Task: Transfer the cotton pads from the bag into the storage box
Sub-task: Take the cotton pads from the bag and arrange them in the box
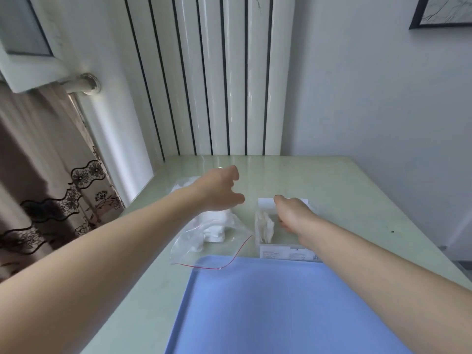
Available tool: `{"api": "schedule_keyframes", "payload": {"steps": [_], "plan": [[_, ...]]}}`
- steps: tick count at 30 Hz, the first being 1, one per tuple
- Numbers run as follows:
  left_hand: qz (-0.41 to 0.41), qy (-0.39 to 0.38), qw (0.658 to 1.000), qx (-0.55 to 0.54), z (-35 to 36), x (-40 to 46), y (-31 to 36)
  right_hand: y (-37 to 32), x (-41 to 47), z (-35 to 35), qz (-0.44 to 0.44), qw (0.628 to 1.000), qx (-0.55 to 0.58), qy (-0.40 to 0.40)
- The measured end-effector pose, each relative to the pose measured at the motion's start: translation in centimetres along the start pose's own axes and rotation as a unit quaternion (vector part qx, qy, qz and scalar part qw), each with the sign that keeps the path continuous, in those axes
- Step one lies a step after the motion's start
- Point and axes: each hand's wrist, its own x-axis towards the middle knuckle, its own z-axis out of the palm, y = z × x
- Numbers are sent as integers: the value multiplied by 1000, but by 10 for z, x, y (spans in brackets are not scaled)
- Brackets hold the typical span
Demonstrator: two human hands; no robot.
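While your right hand [291, 212] is down in the storage box [286, 251], your left hand [217, 191] hangs above the bag [194, 241] with its fingers [237, 198] loosely bent and holding nothing. I cannot tell whether the fingers of the right hand are pinching something, because the back of the hand hides them.

Some cotton pads [265, 227] already lean against the left wall of the clear box. More cotton pads [213, 232] lie in a loose heap in the transparent bag, just left of the box, on the pale green surface [344, 180]. The mouth of the bag, marked by a red seal line [238, 254], is turned towards you and lies partly on the edge of the blue tray [268, 302].

These pads look very light and soft, so I think they will bend and separate easily if you take them loosely. You should pinch a small stack by its flat faces, with the thumb on one side and the fingers on the other. The bag is thin and probably slippery; it may slide or lift together with the pads. It would be wise to press the film near the opening with one hand while the other hand reaches inside.
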Motion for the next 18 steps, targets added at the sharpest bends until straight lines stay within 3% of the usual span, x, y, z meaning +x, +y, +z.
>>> {"api": "schedule_keyframes", "payload": {"steps": [2, 4, 6, 8, 11, 17, 18], "plan": [[-24, 42, 998, -39, -9, -8, -16, -4, -14, -2, -92, 992, -46, 75], [-76, 56, 994, -59, -10, -19, -35, -7, -37, 3, -216, 970, -9, 114], [-164, 31, 983, -78, -3, -28, -54, -7, -60, 17, -347, 936, -11, 55], [-243, -5, 963, -119, 8, -36, -74, 3, -78, 38, -428, 889, -157, -34], [-275, -30, 939, -203, 24, -46, -93, 20, -76, 72, -453, 809, -363, -92], [-259, -21, 927, -272, 39, -41, -111, 10, -31, 112, -431, 750, -501, -22], [-256, -21, 925, -279, 40, -40, -112, 7, -23, 118, -413, 756, -508, -18]]}}
